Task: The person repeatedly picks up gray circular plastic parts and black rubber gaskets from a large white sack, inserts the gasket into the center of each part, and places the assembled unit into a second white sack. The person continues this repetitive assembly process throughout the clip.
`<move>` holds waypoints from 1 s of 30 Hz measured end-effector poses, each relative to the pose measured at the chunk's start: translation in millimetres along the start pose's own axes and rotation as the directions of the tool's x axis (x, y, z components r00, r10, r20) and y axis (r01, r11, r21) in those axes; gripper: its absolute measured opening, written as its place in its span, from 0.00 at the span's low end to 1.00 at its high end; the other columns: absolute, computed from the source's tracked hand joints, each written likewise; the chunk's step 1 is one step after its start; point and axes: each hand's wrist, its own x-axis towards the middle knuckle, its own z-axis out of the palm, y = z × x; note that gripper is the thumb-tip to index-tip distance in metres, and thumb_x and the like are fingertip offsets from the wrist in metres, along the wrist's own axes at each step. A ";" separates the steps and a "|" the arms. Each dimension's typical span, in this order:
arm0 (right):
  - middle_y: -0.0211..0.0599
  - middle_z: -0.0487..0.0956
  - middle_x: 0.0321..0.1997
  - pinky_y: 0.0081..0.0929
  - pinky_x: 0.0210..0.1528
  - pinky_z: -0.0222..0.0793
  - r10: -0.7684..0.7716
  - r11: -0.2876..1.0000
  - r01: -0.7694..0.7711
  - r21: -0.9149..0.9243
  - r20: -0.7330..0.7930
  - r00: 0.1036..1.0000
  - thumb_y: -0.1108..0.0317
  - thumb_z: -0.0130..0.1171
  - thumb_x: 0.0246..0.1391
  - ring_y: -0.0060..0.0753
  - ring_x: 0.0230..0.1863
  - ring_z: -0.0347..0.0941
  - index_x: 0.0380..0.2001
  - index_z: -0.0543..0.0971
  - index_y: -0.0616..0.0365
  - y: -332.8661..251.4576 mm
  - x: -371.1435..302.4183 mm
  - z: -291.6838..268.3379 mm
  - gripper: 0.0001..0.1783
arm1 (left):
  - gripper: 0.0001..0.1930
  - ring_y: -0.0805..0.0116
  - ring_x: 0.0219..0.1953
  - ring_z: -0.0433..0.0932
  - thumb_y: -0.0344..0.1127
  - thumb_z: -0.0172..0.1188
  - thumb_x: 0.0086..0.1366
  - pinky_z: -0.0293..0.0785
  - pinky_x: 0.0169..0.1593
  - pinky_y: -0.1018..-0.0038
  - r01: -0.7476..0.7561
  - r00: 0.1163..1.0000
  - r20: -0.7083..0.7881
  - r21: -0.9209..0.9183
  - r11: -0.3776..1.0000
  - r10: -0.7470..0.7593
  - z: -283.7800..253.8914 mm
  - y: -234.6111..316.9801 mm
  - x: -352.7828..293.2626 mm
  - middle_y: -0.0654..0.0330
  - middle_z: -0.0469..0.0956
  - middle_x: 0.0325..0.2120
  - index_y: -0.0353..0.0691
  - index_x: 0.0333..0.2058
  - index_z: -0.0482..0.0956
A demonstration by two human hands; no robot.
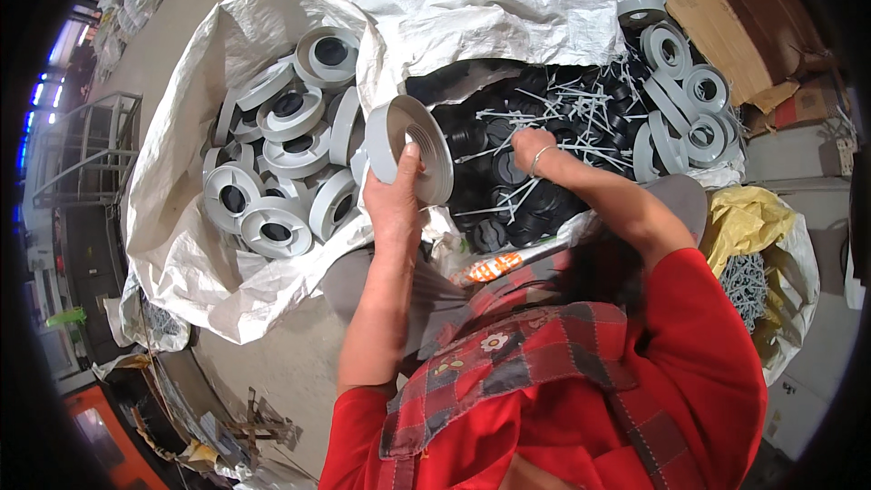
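My left hand point(390, 198) is closed round the rim of a grey plastic ring point(383, 141), held tilted with its stepped inside facing right. The thumb reaches into the ring's opening. My right hand point(533, 149), a thin bracelet at its wrist, is down at the heap of black round plastic parts point(490, 234). Thin grey plastic sticks point(581, 107) lie scattered over that heap. The right fingers are curled in, and what they pinch, if anything, is hidden.
At the left, a white woven sack point(172, 218) holds several grey rings with black centres point(290, 113). More grey rings point(667, 53) are piled at the right. A yellow-lined sack point(748, 218) of grey sticks stands at my right. Cardboard boxes point(717, 27) rise behind.
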 end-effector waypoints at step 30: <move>0.50 0.76 0.37 0.25 0.32 0.75 -0.234 0.369 0.087 0.925 0.002 0.972 0.43 0.57 0.51 0.42 0.34 0.77 0.50 0.69 0.70 -34.7 -87.6 -98.0 0.38 | 0.22 0.74 0.40 0.73 0.42 0.61 0.60 0.69 0.43 0.76 0.008 0.910 0.411 0.133 0.991 -0.062 30.5 -6.9 -30.5 0.59 0.75 0.41 0.32 0.47 0.72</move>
